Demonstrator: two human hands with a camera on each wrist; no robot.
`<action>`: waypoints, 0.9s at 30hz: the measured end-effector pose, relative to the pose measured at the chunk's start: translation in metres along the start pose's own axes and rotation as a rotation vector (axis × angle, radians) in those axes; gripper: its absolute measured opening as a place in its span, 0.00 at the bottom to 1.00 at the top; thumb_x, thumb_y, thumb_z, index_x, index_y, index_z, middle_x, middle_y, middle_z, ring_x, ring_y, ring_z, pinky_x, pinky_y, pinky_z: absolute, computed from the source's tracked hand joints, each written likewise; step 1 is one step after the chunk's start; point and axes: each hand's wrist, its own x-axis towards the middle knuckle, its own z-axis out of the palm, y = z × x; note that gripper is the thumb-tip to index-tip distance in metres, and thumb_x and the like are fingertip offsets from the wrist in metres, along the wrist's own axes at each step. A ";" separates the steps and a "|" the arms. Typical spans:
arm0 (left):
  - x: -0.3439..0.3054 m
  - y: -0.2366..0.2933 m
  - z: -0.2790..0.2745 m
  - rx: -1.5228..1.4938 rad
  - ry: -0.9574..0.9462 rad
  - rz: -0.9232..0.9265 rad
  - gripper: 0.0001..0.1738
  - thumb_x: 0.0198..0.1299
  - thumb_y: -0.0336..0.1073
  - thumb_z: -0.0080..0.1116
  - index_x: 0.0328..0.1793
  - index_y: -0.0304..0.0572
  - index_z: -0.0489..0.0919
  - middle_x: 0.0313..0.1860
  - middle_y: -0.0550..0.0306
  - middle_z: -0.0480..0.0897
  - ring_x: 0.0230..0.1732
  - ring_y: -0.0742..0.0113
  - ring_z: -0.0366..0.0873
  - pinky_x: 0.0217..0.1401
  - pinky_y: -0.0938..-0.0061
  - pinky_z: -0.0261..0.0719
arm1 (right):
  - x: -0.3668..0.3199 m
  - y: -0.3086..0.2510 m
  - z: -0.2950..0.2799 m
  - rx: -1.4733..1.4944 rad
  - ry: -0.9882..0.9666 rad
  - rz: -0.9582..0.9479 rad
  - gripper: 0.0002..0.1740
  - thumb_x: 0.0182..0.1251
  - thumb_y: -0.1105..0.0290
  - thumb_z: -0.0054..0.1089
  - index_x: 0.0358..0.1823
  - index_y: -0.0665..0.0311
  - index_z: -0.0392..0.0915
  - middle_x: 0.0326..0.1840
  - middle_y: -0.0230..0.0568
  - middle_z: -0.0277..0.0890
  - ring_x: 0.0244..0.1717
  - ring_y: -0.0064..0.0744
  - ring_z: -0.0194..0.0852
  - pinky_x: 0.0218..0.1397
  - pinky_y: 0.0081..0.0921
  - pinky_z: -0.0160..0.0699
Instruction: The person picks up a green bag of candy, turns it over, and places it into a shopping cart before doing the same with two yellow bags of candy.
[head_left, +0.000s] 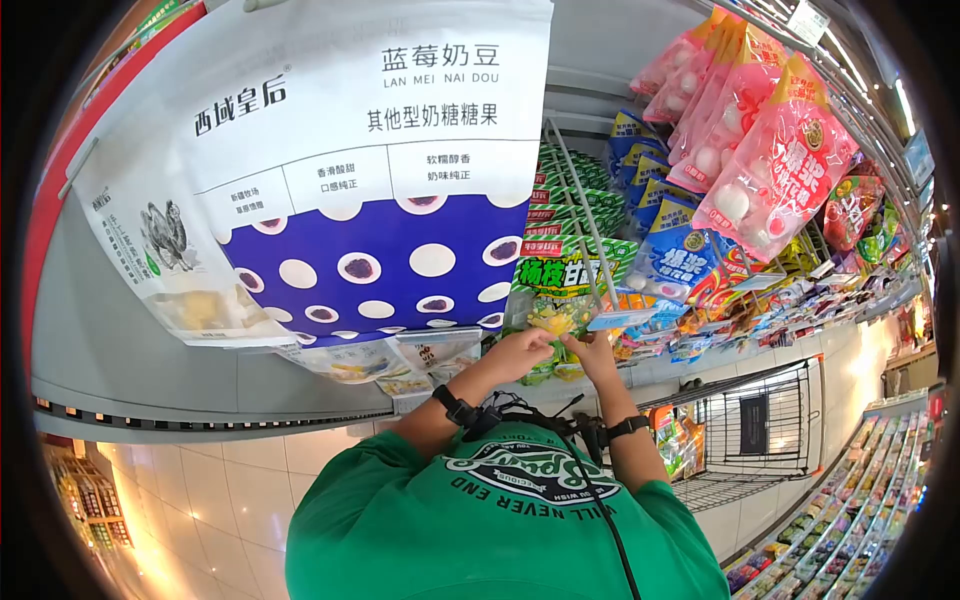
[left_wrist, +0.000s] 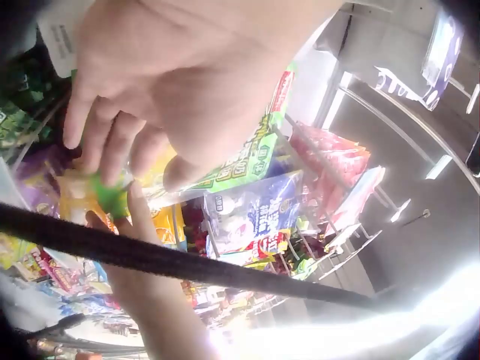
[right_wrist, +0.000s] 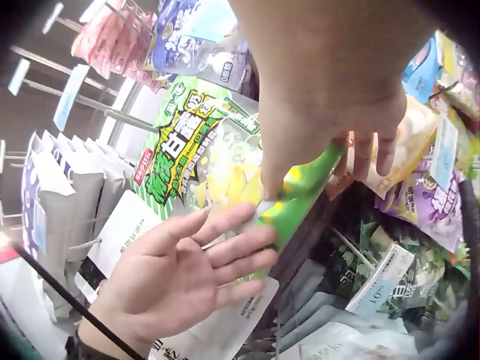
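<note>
A green-and-white bag of candy (head_left: pixel 563 285) with yellow fruit printed on it hangs in front of the person. My right hand (head_left: pixel 594 357) pinches the bag's green bottom edge between thumb and fingers; the right wrist view shows this hand (right_wrist: pixel 337 124) from above, folding that edge outward. My left hand (head_left: pixel 522 355) is beside it, palm facing the bag. Its fingers (right_wrist: pixel 244 262) are fairly straight and lie along the bag's lower part, index tip close to the right thumb. In the left wrist view the left hand (left_wrist: pixel 172 97) covers much of the bag.
Large white-and-purple bags (head_left: pixel 375 265) hang at left. Blue bags (head_left: pixel 672 250) and pink bags (head_left: pixel 780 165) hang on hooks to the right. A price tag (head_left: pixel 618 319) juts out near the right hand. Behind the person stands a shopping cart (head_left: pixel 760 430) on the tiled floor.
</note>
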 end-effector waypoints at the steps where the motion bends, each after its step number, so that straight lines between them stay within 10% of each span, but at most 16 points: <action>1: -0.001 0.000 0.001 0.021 -0.012 -0.012 0.22 0.61 0.41 0.54 0.57 0.38 0.70 0.45 0.52 0.79 0.45 0.67 0.77 0.50 0.73 0.72 | 0.001 -0.002 0.002 0.014 -0.005 -0.009 0.30 0.50 0.59 0.70 0.48 0.70 0.67 0.38 0.36 0.73 0.34 0.25 0.68 0.38 0.27 0.71; 15: 0.045 -0.010 -0.010 0.103 0.130 -0.015 0.19 0.60 0.42 0.54 0.53 0.38 0.74 0.44 0.55 0.79 0.45 0.68 0.76 0.49 0.75 0.72 | 0.045 0.016 0.011 0.013 -0.077 -0.064 0.23 0.54 0.57 0.67 0.39 0.69 0.71 0.28 0.38 0.74 0.31 0.31 0.71 0.40 0.30 0.71; 27: 0.012 -0.010 0.002 0.147 0.073 0.029 0.16 0.61 0.40 0.53 0.52 0.40 0.74 0.40 0.57 0.79 0.41 0.70 0.74 0.45 0.76 0.72 | 0.012 0.024 0.002 0.008 -0.016 0.138 0.39 0.47 0.53 0.70 0.52 0.73 0.63 0.38 0.45 0.73 0.36 0.34 0.74 0.40 0.28 0.74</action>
